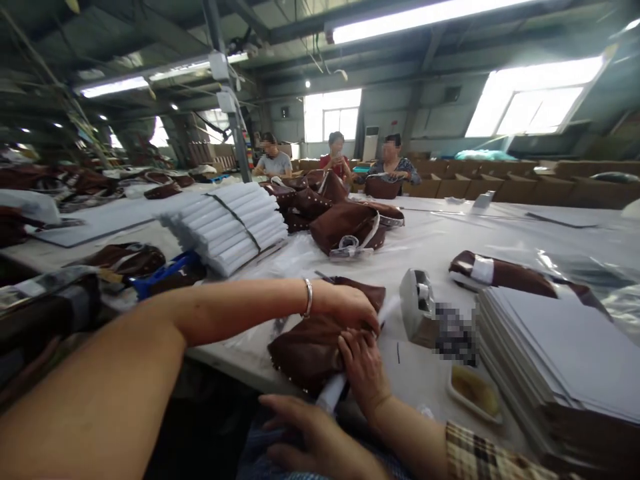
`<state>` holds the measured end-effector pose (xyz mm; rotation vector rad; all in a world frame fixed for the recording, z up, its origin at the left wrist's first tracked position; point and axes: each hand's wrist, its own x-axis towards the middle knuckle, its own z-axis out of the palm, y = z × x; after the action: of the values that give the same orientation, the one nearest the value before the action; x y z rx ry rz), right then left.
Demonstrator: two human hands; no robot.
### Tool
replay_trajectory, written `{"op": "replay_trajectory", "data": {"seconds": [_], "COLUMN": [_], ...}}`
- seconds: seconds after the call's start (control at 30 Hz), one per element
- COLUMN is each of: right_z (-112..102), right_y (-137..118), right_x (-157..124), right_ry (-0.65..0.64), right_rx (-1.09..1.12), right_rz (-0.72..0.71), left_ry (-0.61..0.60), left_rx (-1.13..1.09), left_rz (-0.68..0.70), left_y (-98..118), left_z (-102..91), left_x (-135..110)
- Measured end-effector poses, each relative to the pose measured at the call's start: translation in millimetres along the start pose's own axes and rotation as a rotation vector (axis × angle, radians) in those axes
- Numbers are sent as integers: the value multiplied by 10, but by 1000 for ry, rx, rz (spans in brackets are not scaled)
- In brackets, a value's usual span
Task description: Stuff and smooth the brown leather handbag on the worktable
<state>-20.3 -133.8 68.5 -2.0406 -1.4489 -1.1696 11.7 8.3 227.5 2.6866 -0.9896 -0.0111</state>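
Observation:
A brown handbag [313, 347] with small studs lies at the table's near edge. My left hand [355, 308], bangle on its wrist, reaches in from the left; its fingers are closed at the bag's upper right edge, tips partly hidden. Over my lap, my right hand [310, 430] is open and slightly blurred, fingers apart and pointing left, touching nothing I can see. A co-worker's hand [365, 367] with a plaid sleeve [480, 450] comes from the right and presses on the bag beside my left fingers. A white roll [332, 392] sticks out below the bag.
To the right stand a grey tape dispenser [416, 307], a shallow dish [475, 393] of yellowish stuff and a tall stack of sheets [565, 347]. Beyond are strapped white rolls [235, 223] and piled brown bags [345, 223]. Several people work across the table.

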Motion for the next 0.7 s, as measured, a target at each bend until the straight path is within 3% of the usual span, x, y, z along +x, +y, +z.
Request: {"op": "replay_trajectory", "data": {"seconds": [0.1, 0.2, 0.3, 0.5, 0.7], "right_z": [114, 128, 105, 89, -1], "right_y": [-76, -168, -255, -236, 209], "right_x": [-325, -345, -301, -369, -311], "right_ry": [7, -30, -61, -15, -114], "right_rx": [-5, -9, -6, 78, 297], "right_rz": [-2, 50, 106, 73, -69], "left_ry": [118, 362, 451, 477, 452], "left_rx": [-49, -75, -83, -202, -244], "left_rz": [-90, -454, -530, -490, -452], "left_y": [52, 148, 248, 324, 337], "left_z": [507, 967, 1253, 1318, 1344], "left_x": [-162, -394, -545, -604, -604]}}
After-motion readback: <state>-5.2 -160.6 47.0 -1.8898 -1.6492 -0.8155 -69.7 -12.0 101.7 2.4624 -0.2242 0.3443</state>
